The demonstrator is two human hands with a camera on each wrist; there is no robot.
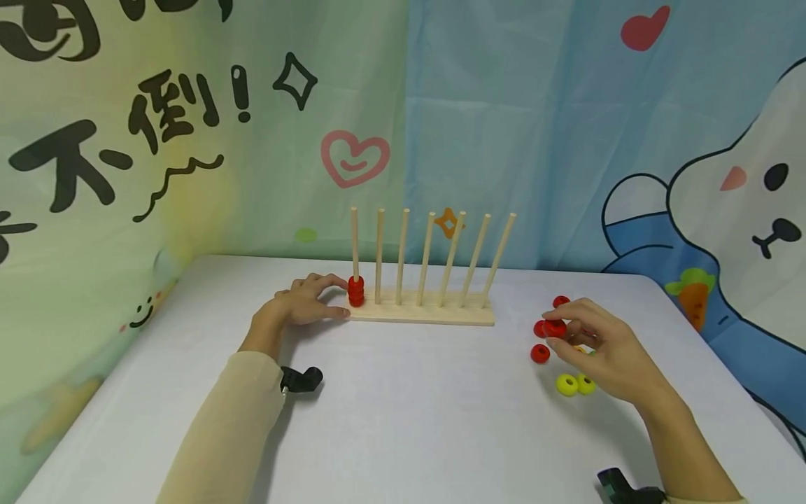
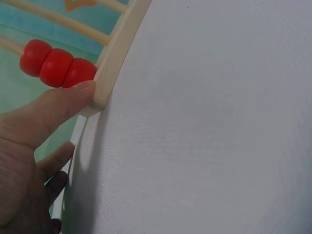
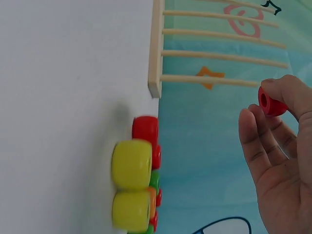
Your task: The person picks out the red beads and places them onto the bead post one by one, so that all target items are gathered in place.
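Observation:
A wooden peg stand (image 1: pixel 422 316) with several upright pegs is on the white table. Three red beads (image 2: pixel 58 64) are stacked on its leftmost peg. My left hand (image 1: pixel 308 301) holds the stand's left end, thumb at the front corner and index finger by the stacked beads. The thumb (image 2: pixel 73 100) lies against the wood in the left wrist view; the index fingertip is hidden there. My right hand (image 1: pixel 598 343) pinches a red bead (image 3: pixel 271 103) between thumb and fingers, raised above the loose beads. The bead's hole shows in the right wrist view.
Below and around my right hand lie loose red beads (image 1: pixel 539 353), two yellow beads (image 3: pixel 131 165), and green and orange ones partly hidden. A printed curtain (image 1: pixel 491 126) hangs behind the table (image 1: pixel 409 420). Black camera mounts (image 1: pixel 302 379) sit at both wrists.

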